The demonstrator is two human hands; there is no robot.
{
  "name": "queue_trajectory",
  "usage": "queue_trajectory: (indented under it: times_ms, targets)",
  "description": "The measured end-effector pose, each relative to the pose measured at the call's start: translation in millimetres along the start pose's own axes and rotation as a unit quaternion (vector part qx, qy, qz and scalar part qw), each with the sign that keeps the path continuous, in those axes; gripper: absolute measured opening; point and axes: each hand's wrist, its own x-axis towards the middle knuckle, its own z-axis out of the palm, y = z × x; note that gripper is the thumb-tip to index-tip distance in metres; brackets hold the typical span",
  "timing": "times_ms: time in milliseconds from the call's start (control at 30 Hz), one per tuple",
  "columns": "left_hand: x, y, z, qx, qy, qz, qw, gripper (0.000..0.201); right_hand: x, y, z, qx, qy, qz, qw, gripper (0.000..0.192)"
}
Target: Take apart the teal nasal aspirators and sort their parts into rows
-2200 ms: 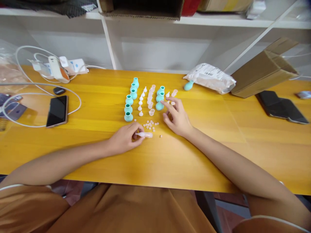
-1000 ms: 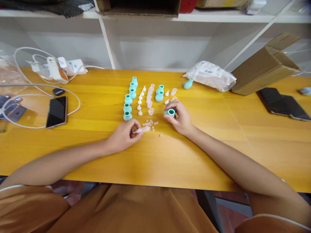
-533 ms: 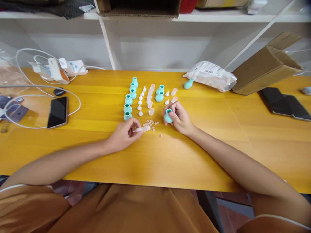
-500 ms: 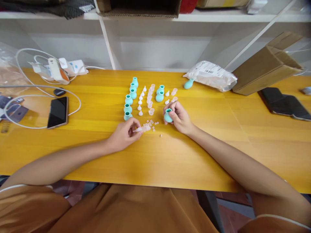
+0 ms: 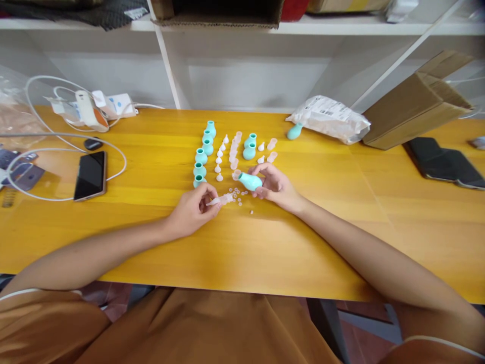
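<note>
My left hand (image 5: 195, 208) pinches a translucent nozzle piece (image 5: 220, 200) made of a thin tip and a clear cup-like end pointing right. In my right hand (image 5: 278, 188) is a turquoise squeeze bulb (image 5: 250, 181), tipped on its side with its open neck toward the left. Small clear rings (image 5: 240, 203) lie scattered between the hands. Behind them stand a column of turquoise bulbs (image 5: 201, 155), a column of white pointed tips (image 5: 217, 168) and a column of clear cups (image 5: 234, 163). Two more turquoise bulbs (image 5: 249, 151) stand to their right.
At the back right a plastic bag (image 5: 329, 119) lies against another bulb (image 5: 294, 132), beside a cardboard box (image 5: 413, 103). A black phone or case (image 5: 447, 162) is at far right. To the left are a phone (image 5: 90, 175), white cables and chargers (image 5: 89, 110).
My right hand has tilted the turquoise bulb from upright onto its side and brought its neck left, toward the nozzle piece. The left hand has barely moved.
</note>
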Motion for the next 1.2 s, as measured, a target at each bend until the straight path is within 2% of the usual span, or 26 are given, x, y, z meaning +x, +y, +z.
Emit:
queue_trajectory:
  times_ms: [167, 433, 800, 1200]
  targets:
    - [-0.1, 1.8, 0.2, -0.022, 0.007, 0.001, 1.0, 0.022, -3.3, -4.4, 4.6, 0.036, -0.051, 0.025, 0.998, 0.045]
    - [-0.7, 2.0, -0.5, -0.019, -0.001, 0.006, 1.0, 0.022, -2.0, -6.4, 4.7, 0.059, -0.081, 0.022, 0.995, 0.038]
    - [-0.2, -0.4, 1.3, -0.033, 0.002, 0.012, 0.999, 0.025, -1.6, -2.9, 5.1, 0.091, -0.078, 0.041, 0.992, 0.042]
    - [-2.1, -5.6, 2.3, -0.049, 0.012, 0.036, 0.998, 0.027, -0.3, -0.3, 3.8, 0.091, -0.069, 0.039, 0.993, 0.034]
